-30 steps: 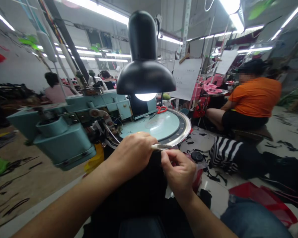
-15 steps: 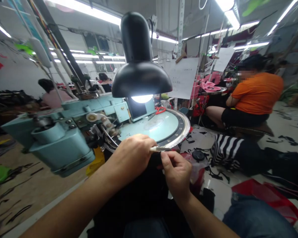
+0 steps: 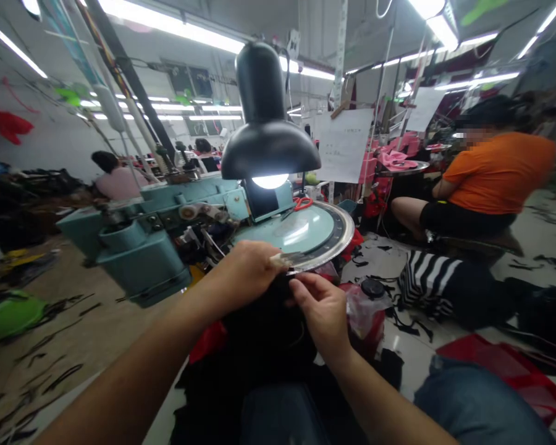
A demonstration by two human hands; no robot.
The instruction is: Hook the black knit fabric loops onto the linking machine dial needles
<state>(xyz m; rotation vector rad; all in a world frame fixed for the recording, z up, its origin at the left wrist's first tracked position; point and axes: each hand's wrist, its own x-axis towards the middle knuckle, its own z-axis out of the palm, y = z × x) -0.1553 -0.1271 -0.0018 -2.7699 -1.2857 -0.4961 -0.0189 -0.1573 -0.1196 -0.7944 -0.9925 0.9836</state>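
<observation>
My left hand is closed round a thin pale tool whose tip points right along the toothed rim of the round dial of a teal linking machine. My right hand sits just below the rim, fingers pinched on the edge of a black knitted fabric. The fabric hangs from the rim down over my lap.
A black desk lamp shines over the dial; red scissors lie on it. A person in an orange shirt sits at the right. Striped cloth, red cloth and black scraps litter the floor.
The view shifted slightly up and right. Both hands moved closer to the dial's rim, and the tool's tip now lies against the rim.
</observation>
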